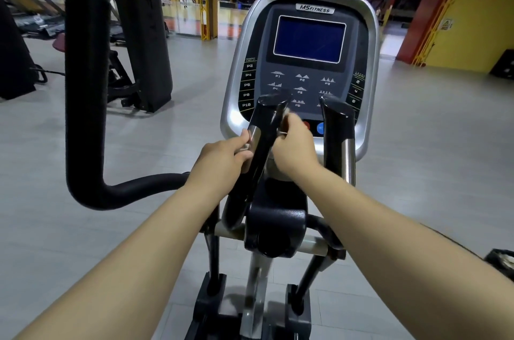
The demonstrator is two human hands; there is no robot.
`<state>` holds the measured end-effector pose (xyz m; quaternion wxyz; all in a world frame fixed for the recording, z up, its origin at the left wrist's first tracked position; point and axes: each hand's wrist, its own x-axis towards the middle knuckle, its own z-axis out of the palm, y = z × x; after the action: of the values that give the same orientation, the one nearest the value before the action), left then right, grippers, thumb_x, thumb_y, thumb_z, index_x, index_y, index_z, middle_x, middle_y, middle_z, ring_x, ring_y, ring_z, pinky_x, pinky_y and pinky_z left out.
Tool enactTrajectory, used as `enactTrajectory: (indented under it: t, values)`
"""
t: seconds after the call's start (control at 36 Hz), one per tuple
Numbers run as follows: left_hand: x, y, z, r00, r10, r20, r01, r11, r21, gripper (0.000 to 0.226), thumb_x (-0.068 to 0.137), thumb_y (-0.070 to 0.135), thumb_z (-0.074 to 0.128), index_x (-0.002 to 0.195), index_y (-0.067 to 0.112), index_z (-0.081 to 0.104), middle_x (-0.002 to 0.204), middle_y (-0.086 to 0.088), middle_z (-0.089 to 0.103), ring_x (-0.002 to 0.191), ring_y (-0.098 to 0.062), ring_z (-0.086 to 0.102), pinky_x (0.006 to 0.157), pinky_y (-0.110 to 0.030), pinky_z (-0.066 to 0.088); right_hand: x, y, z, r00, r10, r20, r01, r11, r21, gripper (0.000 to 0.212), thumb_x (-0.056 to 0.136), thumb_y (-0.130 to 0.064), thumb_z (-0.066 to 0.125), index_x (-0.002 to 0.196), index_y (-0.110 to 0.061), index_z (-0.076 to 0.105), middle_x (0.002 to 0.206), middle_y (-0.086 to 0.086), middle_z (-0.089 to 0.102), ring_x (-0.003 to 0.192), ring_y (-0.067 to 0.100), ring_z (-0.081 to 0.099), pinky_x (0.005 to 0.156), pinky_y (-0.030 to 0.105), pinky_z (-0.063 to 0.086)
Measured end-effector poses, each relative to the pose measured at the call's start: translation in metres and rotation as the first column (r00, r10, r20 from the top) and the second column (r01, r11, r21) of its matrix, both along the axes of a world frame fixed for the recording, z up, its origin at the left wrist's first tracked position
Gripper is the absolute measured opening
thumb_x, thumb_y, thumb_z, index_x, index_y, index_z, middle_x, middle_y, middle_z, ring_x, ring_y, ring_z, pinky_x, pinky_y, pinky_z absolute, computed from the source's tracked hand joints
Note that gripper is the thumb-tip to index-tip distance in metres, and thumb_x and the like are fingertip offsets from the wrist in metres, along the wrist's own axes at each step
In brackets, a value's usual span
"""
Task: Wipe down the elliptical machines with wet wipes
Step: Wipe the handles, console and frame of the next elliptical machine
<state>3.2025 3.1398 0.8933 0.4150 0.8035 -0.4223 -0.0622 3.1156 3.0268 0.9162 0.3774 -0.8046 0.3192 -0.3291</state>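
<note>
An elliptical machine stands right in front of me, its silver-rimmed console [306, 61] with a blue screen facing me. Two short black fixed handles rise below the console: the left handle [264, 145] and the right handle [338, 133]. My left hand [222, 161] curls its fingers against the left side of the left handle, with a small pale scrap that looks like a wipe under the fingertips. My right hand [294, 147] grips the same handle from the right, fingers curled by its upper part. Whether it holds a wipe is hidden.
A long black swing arm [86, 106] curves up at my left. Other black gym machines [144, 42] stand on the grey floor at the back left. A yellow wall [478, 5] and red pillar are at the right. A dark crate [503, 259] sits at the right edge.
</note>
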Motion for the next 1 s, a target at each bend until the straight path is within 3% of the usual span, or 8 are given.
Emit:
enactTrajectory:
  t: [0.22,0.39,0.56,0.69,0.78,0.86,0.92,1.0]
  values:
    - [0.001,0.001,-0.002,1.000,0.019,-0.011,-0.019,1.000,0.006,0.037,0.096,0.032,0.048,0.132,0.039,0.050,0.111,0.003,0.065,0.098,-0.012,0.056,0.079,-0.019,0.037,-0.018,0.027,-0.053,0.982,0.116,-0.151,-0.110,0.993,0.050,0.019,0.087,-0.008,0.056,0.104,-0.016,0.058,0.093,-0.006,0.061,0.084,0.011,0.055,0.060,0.008,0.037]
    - [0.000,0.008,-0.003,1.000,-0.004,-0.025,0.004,1.000,0.008,0.034,0.095,0.032,0.050,0.128,0.037,0.055,0.099,0.006,0.065,0.089,-0.011,0.058,0.080,-0.025,0.048,-0.024,0.027,-0.062,0.992,0.021,-0.128,-0.008,0.994,0.106,0.014,0.082,-0.001,0.062,0.092,-0.010,0.066,0.084,0.001,0.067,0.083,0.019,0.063,0.077,0.035,0.055]
    - [0.006,0.024,-0.006,0.996,-0.057,-0.071,0.061,0.997,0.051,0.021,0.092,0.022,0.056,0.103,0.034,0.069,0.090,0.013,0.068,0.060,-0.001,0.055,0.061,-0.020,0.046,-0.029,0.024,-0.021,0.989,-0.080,0.127,0.096,0.987,-0.127,0.022,0.089,-0.003,0.056,0.102,-0.018,0.066,0.084,-0.015,0.057,0.082,0.004,0.058,0.071,0.008,0.045]
    - [0.015,0.040,0.001,0.999,0.002,0.048,-0.006,0.996,0.089,0.031,0.091,0.025,0.058,0.123,0.022,0.060,0.110,0.002,0.063,0.099,-0.011,0.060,0.084,-0.024,0.045,-0.011,0.013,0.011,0.983,-0.033,0.182,0.132,0.814,-0.566,0.026,0.085,0.006,0.056,0.106,-0.005,0.066,0.093,0.001,0.051,0.083,0.013,0.050,0.074,0.016,0.043]
    - [0.028,0.047,0.011,0.985,0.073,0.157,-0.083,0.995,0.057,0.039,0.091,0.027,0.059,0.128,0.020,0.053,0.115,-0.001,0.057,0.104,-0.016,0.055,0.086,-0.026,0.043,0.007,0.013,0.030,1.000,0.015,0.005,-0.008,0.792,-0.611,0.025,0.091,-0.003,0.046,0.109,-0.005,0.063,0.103,0.011,0.053,0.087,0.016,0.045,0.073,0.018,0.033]
    - [0.041,0.057,0.023,0.940,0.167,0.299,-0.161,0.986,-0.045,0.019,0.089,0.022,0.060,0.108,0.016,0.058,0.104,0.001,0.055,0.087,-0.011,0.049,0.076,-0.022,0.035,0.025,0.013,0.041,0.967,-0.053,-0.249,-0.141,0.702,-0.698,0.027,0.094,-0.007,0.037,0.112,-0.004,0.057,0.106,0.014,0.046,0.094,0.025,0.039,0.078,0.032,0.032]
    - [0.051,0.065,0.030,0.889,0.214,0.406,-0.171,0.975,-0.138,0.012,0.088,0.010,0.061,0.086,0.017,0.051,0.088,0.004,0.046,0.073,-0.009,0.043,0.070,-0.025,0.036,0.031,0.015,0.045,0.924,-0.146,-0.354,-0.184,0.641,-0.745,0.019,0.091,-0.005,0.040,0.101,-0.004,0.055,0.099,0.008,0.036,0.090,0.020,0.029,0.075,0.030,0.024]
    - [0.063,0.079,0.038,0.777,0.272,0.567,-0.148,0.955,-0.255,0.031,0.071,-0.018,0.055,0.075,0.012,0.046,0.080,-0.003,0.041,0.070,-0.021,0.038,0.059,-0.037,0.040,0.039,0.022,0.040,0.871,-0.295,-0.392,-0.248,0.425,-0.871,0.024,0.050,0.015,0.041,0.058,-0.008,0.040,0.076,0.012,0.043,0.070,0.024,0.035,0.060,0.034,0.029]
